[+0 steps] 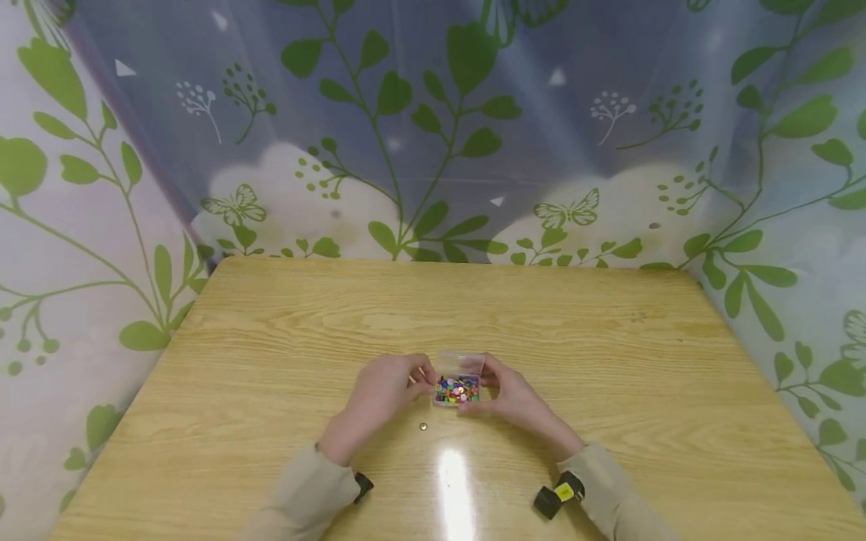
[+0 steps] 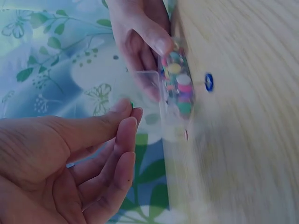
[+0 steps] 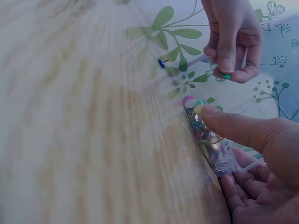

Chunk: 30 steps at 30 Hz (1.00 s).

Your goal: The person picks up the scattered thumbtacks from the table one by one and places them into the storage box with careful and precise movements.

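A small clear plastic box point(image 1: 446, 405) with its lid point(image 1: 449, 362) raised lies on the table, full of multicoloured thumbtacks point(image 1: 456, 389). My right hand point(image 1: 517, 398) holds the box at its right end, thumb in front and fingers behind. At the box's left side, my left hand point(image 1: 389, 383) pinches a green thumbtack point(image 3: 225, 75) between thumb and index finger; in the left wrist view only a sliver of that thumbtack point(image 2: 132, 106) shows. One loose thumbtack point(image 1: 423, 426) lies in front of the box, looking blue in the left wrist view.
The wooden table point(image 1: 304, 315) extends around both hands. Behind it and at its sides hangs a leaf-printed curtain point(image 1: 433, 135). Dark straps point(image 1: 561, 494) sit at both wrists. Light glares off the table point(image 1: 455, 488) near the front.
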### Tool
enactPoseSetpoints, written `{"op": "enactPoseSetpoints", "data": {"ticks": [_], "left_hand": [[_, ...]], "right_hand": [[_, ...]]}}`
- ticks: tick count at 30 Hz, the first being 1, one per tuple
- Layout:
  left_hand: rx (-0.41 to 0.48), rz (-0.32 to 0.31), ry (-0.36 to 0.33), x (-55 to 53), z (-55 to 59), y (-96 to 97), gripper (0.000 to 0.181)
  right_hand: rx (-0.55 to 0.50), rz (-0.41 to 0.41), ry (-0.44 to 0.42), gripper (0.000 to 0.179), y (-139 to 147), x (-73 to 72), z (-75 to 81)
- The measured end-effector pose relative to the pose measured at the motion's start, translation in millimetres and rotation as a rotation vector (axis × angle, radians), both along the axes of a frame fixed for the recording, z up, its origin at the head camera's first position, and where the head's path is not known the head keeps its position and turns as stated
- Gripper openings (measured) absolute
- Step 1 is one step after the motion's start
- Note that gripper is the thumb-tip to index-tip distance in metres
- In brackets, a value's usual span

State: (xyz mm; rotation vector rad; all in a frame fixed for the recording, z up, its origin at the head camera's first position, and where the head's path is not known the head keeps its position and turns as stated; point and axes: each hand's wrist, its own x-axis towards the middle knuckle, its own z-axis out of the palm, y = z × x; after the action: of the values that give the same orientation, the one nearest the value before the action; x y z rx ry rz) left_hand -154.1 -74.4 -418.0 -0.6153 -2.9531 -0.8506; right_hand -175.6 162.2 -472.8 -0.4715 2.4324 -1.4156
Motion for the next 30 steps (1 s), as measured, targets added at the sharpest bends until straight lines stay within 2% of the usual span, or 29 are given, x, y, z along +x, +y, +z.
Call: {"op": "enactPoseSetpoints", "data": {"ticks": [4,11,16,20,23,25,30], "left_hand": [[0.030,-0.023,0.021,-2.3,2.0,9.9,0.009],[0.081,-0.039,0.018,-4.1,0.9,18.0,0.006],[0.083,0.012,0.013,-8.5,3.6,14.2,0.004],[0.093,0.091,0.024,-18.5,2.9,6.0,0.005],[0.079,0.134,0.052,-25.4,-0.9,0.8,0.003],[0.041,0.134,0.059,-28.3,-3.8,-1.0,0.004],[-0.026,0.100,-0.011,-34.8,-13.4,-0.2,0.007]], "right_hand": [[-0.009,0.005,0.000,0.069,0.7,-0.5,0.0],[-0.030,0.017,-0.001,0.068,1.1,-1.0,-1.6],[-0.016,0.013,0.011,0.068,1.7,-1.3,-2.4],[-0.004,0.003,0.011,0.069,1.5,-1.4,-2.2],[-0.003,-0.001,0.007,0.069,1.6,-1.5,-2.0],[-0.003,0.002,0.008,0.069,1.6,-1.8,-2.0],[-0.008,0.007,0.000,0.070,0.8,-2.6,-3.9]]}}
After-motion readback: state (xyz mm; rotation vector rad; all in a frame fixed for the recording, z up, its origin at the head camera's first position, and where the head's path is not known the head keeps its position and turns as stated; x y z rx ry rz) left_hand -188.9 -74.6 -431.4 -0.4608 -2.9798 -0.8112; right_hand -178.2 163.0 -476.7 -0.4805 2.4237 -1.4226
